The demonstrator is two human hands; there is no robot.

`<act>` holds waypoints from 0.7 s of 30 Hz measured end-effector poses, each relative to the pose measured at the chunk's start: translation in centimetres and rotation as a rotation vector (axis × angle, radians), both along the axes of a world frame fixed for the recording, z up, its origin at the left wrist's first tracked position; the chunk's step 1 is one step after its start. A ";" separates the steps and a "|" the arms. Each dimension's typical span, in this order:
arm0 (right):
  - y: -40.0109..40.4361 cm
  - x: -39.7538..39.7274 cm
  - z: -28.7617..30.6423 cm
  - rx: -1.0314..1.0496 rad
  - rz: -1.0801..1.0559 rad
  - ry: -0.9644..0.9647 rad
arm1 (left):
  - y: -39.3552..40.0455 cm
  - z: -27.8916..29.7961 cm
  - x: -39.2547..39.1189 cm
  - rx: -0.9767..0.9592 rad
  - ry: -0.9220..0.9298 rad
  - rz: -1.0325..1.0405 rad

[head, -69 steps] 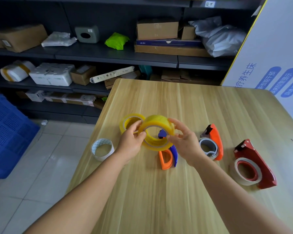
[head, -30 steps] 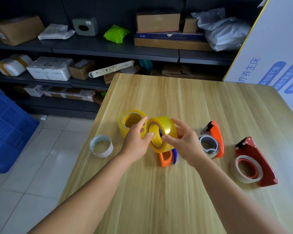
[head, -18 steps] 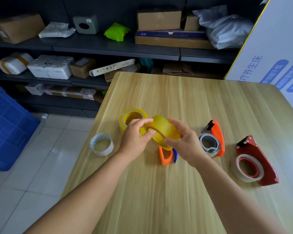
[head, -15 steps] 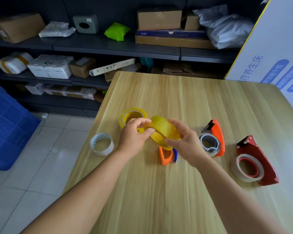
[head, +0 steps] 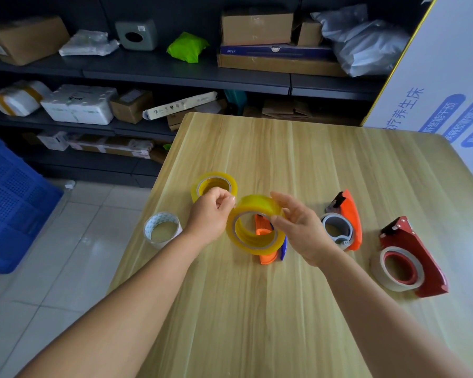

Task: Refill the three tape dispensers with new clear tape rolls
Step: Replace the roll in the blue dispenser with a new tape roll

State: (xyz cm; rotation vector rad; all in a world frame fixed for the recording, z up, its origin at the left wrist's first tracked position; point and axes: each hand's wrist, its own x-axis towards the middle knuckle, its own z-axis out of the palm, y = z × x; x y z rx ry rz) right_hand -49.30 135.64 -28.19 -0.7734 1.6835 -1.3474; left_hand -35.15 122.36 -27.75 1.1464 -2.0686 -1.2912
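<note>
Head view: I have the new clear tape roll (head: 254, 225) in both hands, lifted just above the bench (head: 298, 159), over the orange-and-blue dispenser (head: 268, 255).
Right hand (head: 301, 230) is half-open, fingers curled over the outer rim and thumb at the core edge; left hand (head: 210, 214) is pinched narrow at the roll's left rim, I judge picking for the tape end. Roll looks light and rigid on its cardboard core, outer wrap glossy and likely slick, so hold by the rim and core, not the sticky face. It is amber-tinted, translucent, thick and full. A second full roll (head: 215, 185) lies flat behind the left hand. Orange dispenser (head: 344, 219) carries a near-empty grey core; red dispenser (head: 413, 255) a thin white remnant.
</note>
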 end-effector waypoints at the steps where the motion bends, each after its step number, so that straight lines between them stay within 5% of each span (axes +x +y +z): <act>1: -0.1 0.0 0.1 0.000 -0.002 0.000 | 0.1 0.0 0.0 0.013 -0.012 -0.016; 8: -0.6 -0.1 0.0 0.056 0.004 0.063 | 0.8 0.5 0.6 0.277 0.019 -0.165; 13: -1.3 0.1 -0.4 0.132 0.000 0.065 | 0.6 0.0 1.3 0.226 -0.070 -0.158; 21: -0.9 3.2 0.0 0.188 0.115 0.563 | 1.1 -0.1 1.2 0.119 -0.193 0.067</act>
